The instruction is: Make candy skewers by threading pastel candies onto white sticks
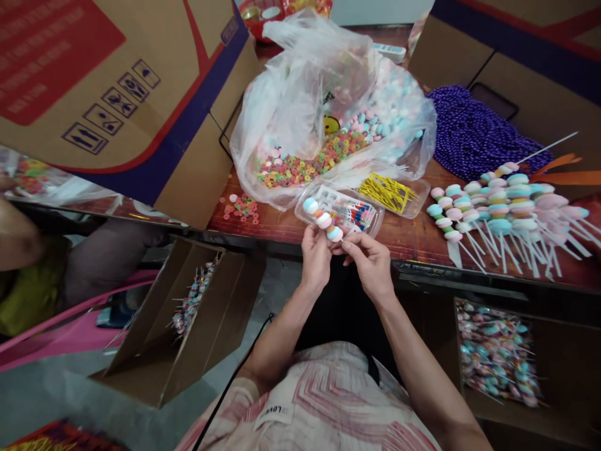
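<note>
Left hand (315, 258): raised at the table edge, fingers curled around the lower end of a candy skewer (323, 220), thumb pressed to it.
Right hand (369, 260): just beside the left at its 3 o'clock, fingertips pinched together at the skewer's base; whether they grip the stick itself cannot be told from here.
Candy skewer: held above the near edge of the table (413, 235), tilted toward 11 o'clock, with pastel discs stacked on it.
Clear tray (345, 210): directly behind the skewer at 12 o'clock, with small striped pieces inside.
Yellow picks (387, 191): in a second clear tray at 2 o'clock from the hands.
Plastic bag (310, 106): open, at 12 o'clock, with coloured ring candies and pastel discs inside.
Finished skewers (498, 210): a fanned pile on the table at 3 o'clock, well apart from the hands.
Purple beads (469, 134): heaped behind that pile.
Cardboard box (117, 88): large, at 10 o'clock, resting on the table edge.
</note>
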`<state>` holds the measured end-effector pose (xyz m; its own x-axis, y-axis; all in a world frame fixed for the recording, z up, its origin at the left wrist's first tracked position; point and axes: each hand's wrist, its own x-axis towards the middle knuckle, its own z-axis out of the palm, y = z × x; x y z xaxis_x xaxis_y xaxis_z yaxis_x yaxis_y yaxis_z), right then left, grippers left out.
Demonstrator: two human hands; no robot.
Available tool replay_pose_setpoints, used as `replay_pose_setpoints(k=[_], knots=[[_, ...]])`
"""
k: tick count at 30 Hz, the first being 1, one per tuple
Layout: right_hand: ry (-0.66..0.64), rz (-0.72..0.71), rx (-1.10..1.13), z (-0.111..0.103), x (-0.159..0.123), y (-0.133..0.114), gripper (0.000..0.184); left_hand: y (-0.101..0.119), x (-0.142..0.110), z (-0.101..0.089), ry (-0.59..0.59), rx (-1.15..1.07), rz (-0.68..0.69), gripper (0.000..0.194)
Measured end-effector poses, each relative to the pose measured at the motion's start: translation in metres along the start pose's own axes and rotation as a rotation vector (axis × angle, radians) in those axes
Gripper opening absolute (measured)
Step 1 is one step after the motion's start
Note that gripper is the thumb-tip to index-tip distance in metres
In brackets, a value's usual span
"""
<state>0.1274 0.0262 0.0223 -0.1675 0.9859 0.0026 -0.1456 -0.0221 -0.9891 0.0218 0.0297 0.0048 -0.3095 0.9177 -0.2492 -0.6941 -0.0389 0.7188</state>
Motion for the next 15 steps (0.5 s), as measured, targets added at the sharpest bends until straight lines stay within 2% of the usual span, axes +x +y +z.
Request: replay_pose_setpoints(k=[3,7,12,15], knots=[[-0.109,0.007,-0.027,0.002,-0.003,0.000,0.022,0.001,-0.001,-0.001,0.041,0.048,0.028,0.037],[-0.243,0.041,0.006,0.000,-0.006,-0.001,0.022,0.006,-0.003,-0.002,-0.007,0.107,0.005,0.034],[-0.299,0.071,0.030,-0.003,-0.004,-0.003,0.020,0.011,-0.006,-0.001,-0.115,0.095,-0.097,0.036],[-0.324,0.088,0.056,-0.004,-0.004,-0.003,0.021,0.014,-0.008,-0.001,-0.143,0.121,-0.100,0.037]])
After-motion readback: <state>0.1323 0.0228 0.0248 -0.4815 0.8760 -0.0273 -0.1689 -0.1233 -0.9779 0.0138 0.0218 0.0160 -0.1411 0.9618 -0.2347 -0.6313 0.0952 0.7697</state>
